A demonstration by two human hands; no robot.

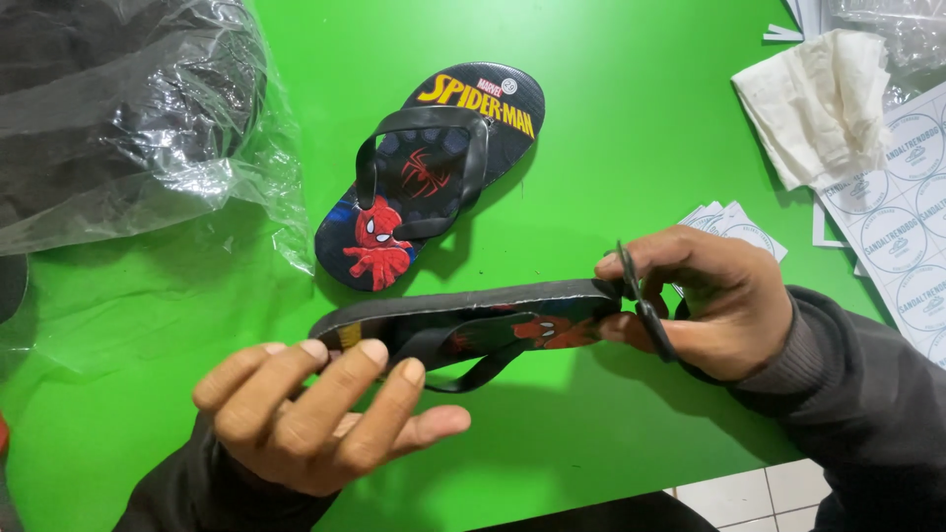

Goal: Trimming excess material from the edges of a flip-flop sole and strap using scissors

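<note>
We hold the black flip-flop (pixel 463 320) on edge above the green table (pixel 631 148), left hand (pixel 315 419) fingers loosely cupping its heel. Right hand (pixel 705 300) fingers pinch the toe end beside a small black scissors-like tool (pixel 645 310); we judge a steady sole keeps the work clean there.

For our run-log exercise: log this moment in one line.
left hand: under held sandal | right hand: pinching its end | second sandal: flat on green table

Open tabletop (pixel 631 148) is left between the far flip-flop (pixel 431 177) and the right sticker sheets (pixel 902 236); the left is blocked by a plastic bag (pixel 128 118).
</note>
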